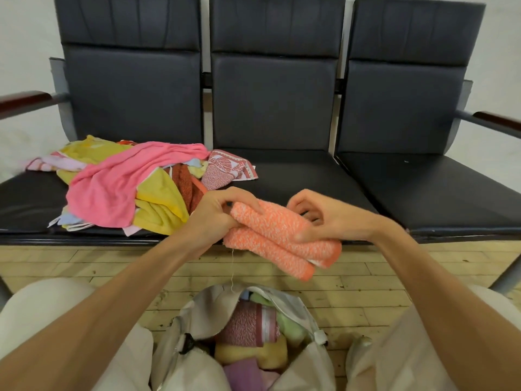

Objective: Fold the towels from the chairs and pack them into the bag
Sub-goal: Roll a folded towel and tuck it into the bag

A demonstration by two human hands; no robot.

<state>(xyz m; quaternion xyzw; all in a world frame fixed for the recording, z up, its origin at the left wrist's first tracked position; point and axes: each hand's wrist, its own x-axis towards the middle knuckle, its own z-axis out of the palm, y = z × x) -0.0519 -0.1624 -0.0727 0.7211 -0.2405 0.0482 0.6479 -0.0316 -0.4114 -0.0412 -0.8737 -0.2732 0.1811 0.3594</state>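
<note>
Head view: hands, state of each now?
Left hand: grips folded orange-and-white terry towel.
Right hand: holds the same towel, thumb on it.

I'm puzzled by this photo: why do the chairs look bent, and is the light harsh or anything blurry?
Head view: the wide-angle lens bows the chairs and splays their armrests outward near the edges. Head view: the light is soft and even, with a faint sheen on the chairs and no hard shadows. Head view: the orange towel in the middle is reasonably sharp, without marked motion blur.
</note>
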